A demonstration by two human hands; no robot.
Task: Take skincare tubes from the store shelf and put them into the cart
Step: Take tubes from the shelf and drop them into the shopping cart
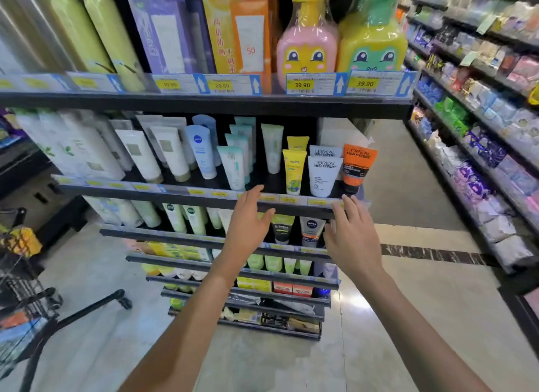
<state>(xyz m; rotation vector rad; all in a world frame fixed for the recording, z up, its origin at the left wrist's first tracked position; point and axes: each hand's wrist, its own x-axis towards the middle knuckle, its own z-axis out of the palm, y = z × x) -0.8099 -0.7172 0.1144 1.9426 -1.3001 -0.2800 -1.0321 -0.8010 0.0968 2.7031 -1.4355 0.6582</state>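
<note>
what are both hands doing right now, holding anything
Left hand: open, fingers straight, holding nothing, in front of the shelf edge.
Right hand: open, holding nothing, fingertips at that edge.

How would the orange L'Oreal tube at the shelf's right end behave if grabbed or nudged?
The orange tube stands cap-down on a narrow black cap and already leans, so a nudge would probably tip it. It sits at the shelf's open end, so it might fall off. Its body looks like soft plastic, likely light and squeezable.
</note>
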